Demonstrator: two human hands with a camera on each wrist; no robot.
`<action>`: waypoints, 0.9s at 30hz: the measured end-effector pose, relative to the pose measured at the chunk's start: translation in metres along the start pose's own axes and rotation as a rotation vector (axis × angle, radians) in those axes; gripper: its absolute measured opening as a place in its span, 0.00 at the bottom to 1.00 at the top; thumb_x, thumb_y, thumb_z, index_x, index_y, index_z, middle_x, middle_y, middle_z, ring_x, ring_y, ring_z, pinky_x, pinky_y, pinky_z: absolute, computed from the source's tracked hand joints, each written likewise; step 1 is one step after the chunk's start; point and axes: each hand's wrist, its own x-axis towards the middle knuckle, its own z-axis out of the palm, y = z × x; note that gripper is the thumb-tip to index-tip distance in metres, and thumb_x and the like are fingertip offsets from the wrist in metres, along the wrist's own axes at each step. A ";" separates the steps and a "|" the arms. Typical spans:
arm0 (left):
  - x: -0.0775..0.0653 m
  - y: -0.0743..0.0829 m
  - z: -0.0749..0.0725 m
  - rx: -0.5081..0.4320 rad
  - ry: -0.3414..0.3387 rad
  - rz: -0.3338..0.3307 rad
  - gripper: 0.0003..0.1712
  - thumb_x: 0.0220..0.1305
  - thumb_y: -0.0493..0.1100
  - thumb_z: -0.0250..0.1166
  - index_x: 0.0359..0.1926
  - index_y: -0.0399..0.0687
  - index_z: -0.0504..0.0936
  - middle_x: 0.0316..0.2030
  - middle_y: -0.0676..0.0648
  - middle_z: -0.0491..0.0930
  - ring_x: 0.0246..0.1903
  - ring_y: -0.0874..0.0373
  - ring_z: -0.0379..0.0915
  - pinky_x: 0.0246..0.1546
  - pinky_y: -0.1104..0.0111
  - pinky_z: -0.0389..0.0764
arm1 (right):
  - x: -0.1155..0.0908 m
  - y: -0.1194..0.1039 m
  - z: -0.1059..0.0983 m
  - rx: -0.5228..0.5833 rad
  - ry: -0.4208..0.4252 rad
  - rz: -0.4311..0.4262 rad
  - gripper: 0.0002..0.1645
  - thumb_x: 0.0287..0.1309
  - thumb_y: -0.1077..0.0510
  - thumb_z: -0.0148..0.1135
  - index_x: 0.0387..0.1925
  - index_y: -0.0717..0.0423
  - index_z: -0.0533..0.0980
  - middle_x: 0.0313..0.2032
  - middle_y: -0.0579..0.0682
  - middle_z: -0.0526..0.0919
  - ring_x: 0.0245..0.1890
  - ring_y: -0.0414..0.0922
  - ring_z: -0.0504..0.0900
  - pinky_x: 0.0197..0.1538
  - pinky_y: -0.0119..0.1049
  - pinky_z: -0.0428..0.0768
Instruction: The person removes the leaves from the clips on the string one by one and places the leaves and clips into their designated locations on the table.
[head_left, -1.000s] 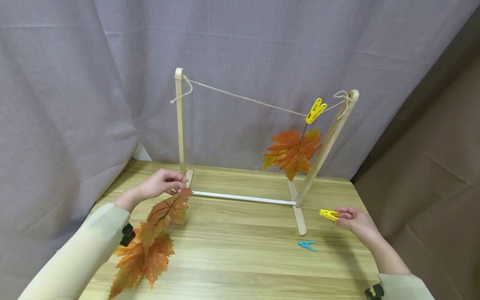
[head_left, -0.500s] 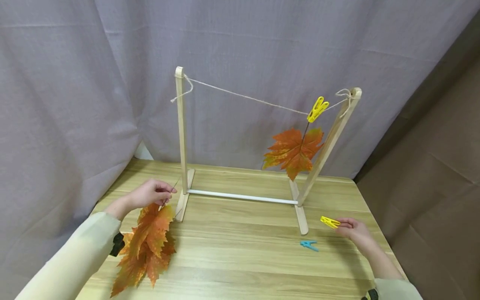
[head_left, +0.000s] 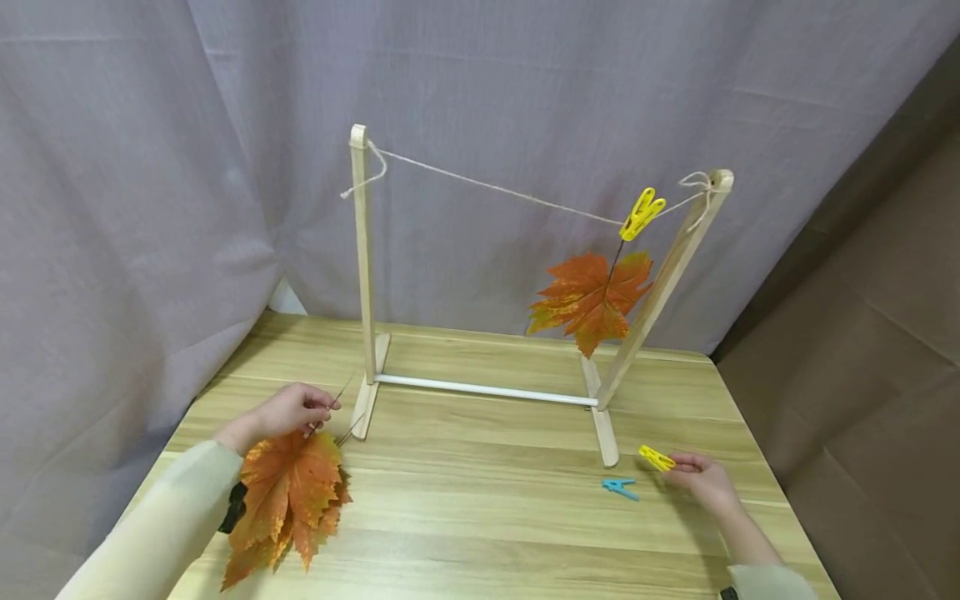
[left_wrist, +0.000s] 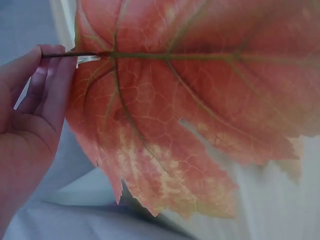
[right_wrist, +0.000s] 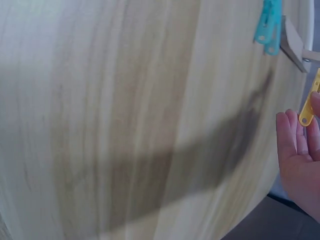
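My left hand point(head_left: 288, 414) pinches the thin stem of an orange autumn leaf point(head_left: 292, 483) between thumb and fingers. In the left wrist view the leaf point(left_wrist: 165, 100) spreads out from the fingertips, its veins showing. More leaf point(head_left: 247, 562) lies beneath it, partly hidden. On the right, my right hand point(head_left: 701, 479) holds a yellow clothespin point(head_left: 657, 458) by one end, above the table. A blue clothespin point(head_left: 620, 488) lies on the wood just left of it. Another leaf point(head_left: 592, 300) hangs from the string point(head_left: 510, 193) by a second yellow clothespin point(head_left: 642, 215).
A wooden stand with a left post point(head_left: 363, 267), a right post point(head_left: 667, 287) and a white crossbar point(head_left: 487, 389) rises from the table point(head_left: 480, 517). Its feet spread toward the front. Grey curtain point(head_left: 480, 75) hangs behind; brown cloth point(head_left: 885, 400) is at the right.
My left hand has drawn the leaf back, left and down from the left post, over the other leaf. My right hand has lowered slightly with the yellow clothespin. The view has shifted slightly.
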 end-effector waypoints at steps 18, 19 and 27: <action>0.007 -0.041 0.026 -0.027 0.186 -0.109 0.17 0.57 0.26 0.58 0.47 0.17 0.73 0.36 0.29 0.80 0.35 0.53 0.78 0.33 0.65 0.83 | 0.011 0.011 0.019 -0.044 0.079 0.012 0.30 0.50 0.65 0.65 0.52 0.78 0.68 0.36 0.57 0.83 0.28 0.29 0.73 0.31 0.23 0.76; 0.007 -0.043 0.027 -0.034 0.193 -0.112 0.18 0.56 0.26 0.58 0.47 0.17 0.73 0.36 0.28 0.80 0.36 0.52 0.78 0.33 0.65 0.83 | 0.011 0.011 0.020 -0.050 0.082 0.011 0.30 0.49 0.65 0.65 0.52 0.78 0.68 0.36 0.58 0.82 0.28 0.30 0.73 0.31 0.23 0.76; 0.011 -0.057 0.036 -0.079 0.232 -0.150 0.19 0.54 0.25 0.58 0.49 0.18 0.73 0.37 0.31 0.80 0.35 0.57 0.77 0.31 0.74 0.79 | 0.011 0.014 0.025 -0.059 0.107 0.030 0.27 0.46 0.68 0.64 0.49 0.79 0.69 0.35 0.61 0.80 0.28 0.33 0.73 0.29 0.24 0.77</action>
